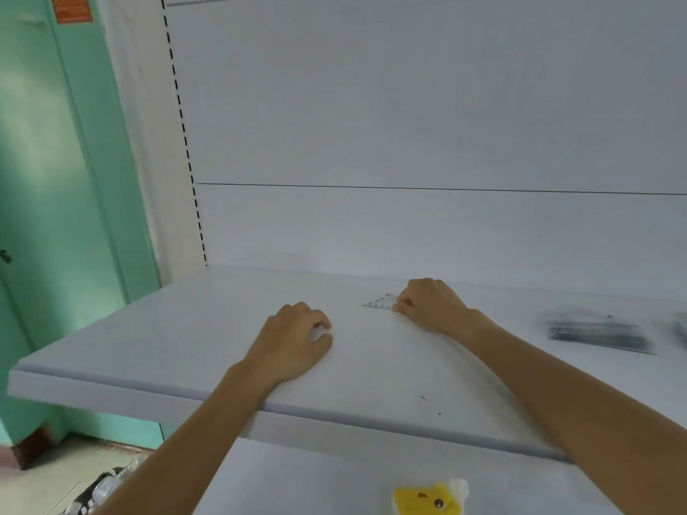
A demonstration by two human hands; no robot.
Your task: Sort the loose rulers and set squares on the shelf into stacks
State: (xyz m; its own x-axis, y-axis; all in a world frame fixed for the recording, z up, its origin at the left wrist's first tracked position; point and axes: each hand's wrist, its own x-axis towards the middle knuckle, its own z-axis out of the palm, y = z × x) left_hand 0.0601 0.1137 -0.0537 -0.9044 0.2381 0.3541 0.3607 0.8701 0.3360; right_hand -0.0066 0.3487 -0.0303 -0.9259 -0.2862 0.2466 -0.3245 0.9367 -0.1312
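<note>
Head view, white shelf [178, 328] at about waist level, both forearms reaching over its front edge.

Right hand [431, 306]: far back on the shelf, fingers curled down and pinching the right end of a clear set square [380, 302]. The set square lies flat on the shelf with its pointed end toward the left, and the printed marks are barely readable. It sits near the back panel [409, 105], between the two hands.

Left hand [297, 336]: mid-shelf, palm down, fingers curled with the thumb tip close to the fingertips. There's a pale patch inside the curl; can't tell if it grips something clear or nothing.

Dark stack [598, 334] of flat pieces on the right side of the shelf, well apart from the right hand and motion-blurred, so there's no detail. Another dark blur [682, 328] is cut off by the right frame edge.

Lower shelf: yellow packet [427, 499] with a cartoon face. Green door [55, 180] on the left, black bag [100, 488] on the floor.
</note>
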